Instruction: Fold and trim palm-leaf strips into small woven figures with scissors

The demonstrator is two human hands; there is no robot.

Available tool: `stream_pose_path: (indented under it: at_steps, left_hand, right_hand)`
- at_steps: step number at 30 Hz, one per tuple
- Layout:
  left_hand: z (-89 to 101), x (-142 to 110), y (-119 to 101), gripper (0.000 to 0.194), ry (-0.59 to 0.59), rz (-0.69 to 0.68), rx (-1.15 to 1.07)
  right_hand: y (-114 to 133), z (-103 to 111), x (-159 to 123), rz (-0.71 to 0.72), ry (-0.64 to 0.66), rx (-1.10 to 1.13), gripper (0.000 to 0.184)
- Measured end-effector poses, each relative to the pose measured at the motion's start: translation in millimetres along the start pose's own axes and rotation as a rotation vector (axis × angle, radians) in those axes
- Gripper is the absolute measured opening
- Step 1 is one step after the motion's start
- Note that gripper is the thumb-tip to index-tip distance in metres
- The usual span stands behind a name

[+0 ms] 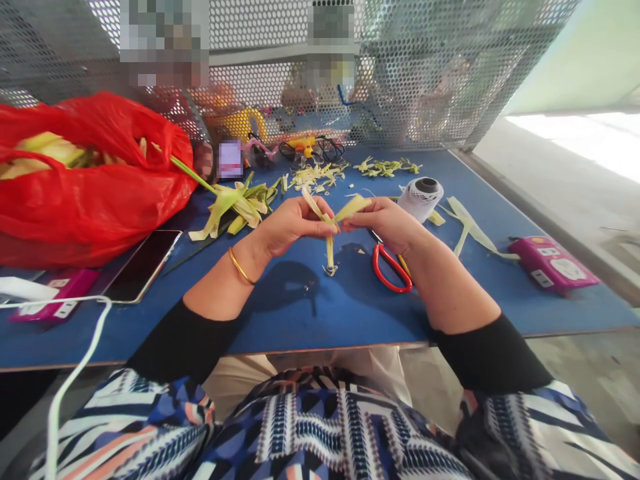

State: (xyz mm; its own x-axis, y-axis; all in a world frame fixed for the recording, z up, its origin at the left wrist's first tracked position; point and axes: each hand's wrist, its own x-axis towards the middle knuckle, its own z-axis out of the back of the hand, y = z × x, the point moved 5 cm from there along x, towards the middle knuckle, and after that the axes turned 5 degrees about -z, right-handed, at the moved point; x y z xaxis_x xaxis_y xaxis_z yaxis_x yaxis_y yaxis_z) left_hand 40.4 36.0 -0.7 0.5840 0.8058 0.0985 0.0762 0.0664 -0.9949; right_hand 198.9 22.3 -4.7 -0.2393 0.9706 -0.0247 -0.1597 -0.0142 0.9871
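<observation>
Between thumb and fingers, my left hand [297,217] pinches a small bundle of pale corn husk [330,250], its narrow tied-looking end pointing down over the blue table. My right hand [377,220] is closed on a pale green husk strip [356,205] that spreads from the top of the same bundle. The fingertips of both hands almost meet. Just below my right hand lie red-handled scissors [376,267], partly hidden by the wrist. A spool of white thread [420,199] stands behind that hand.
A red plastic bag [100,207] of husks fills the left side, with a phone [143,267] before it. Loose husks [235,207] and trimmed pieces [317,177] lie toward the back. A purple box [553,263] sits at right. A perforated metal screen [400,80] borders the table [300,320].
</observation>
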Motion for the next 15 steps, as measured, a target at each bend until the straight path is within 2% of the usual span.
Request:
stream_pose_path:
  at_steps: [3, 6, 8, 10, 12, 15]
  left_hand:
    - [9.2, 4, 5, 0.032, -0.208, 0.010, -0.087]
    - [14.6, 5, 10, 0.029, -0.319, 0.061, -0.054]
    - [15.7, 5, 12, 0.024, -0.337, 0.095, -0.014]
    - [15.2, 5, 14, 0.020, -0.327, 0.116, 0.014]
    - [13.8, 4, 15, 0.016, -0.307, 0.127, 0.033]
    - [12.4, 4, 16, 0.013, -0.304, 0.137, 0.038]
  right_hand:
    - [2, -6, 0, 0.061, 0.014, -0.064, 0.018]
    - [10, -12, -5, 0.212, -0.080, -0.251, 0.018]
    - [17, -15, -11, 0.360, -0.175, -0.354, 0.018]
    - [22, -20, -15, 0.472, -0.209, -0.364, 0.018]
    - [21, -24, -16, 0.486, -0.156, -0.313, 0.017]
    - [16, -26, -12, 0.421, -0.084, -0.263, 0.017]
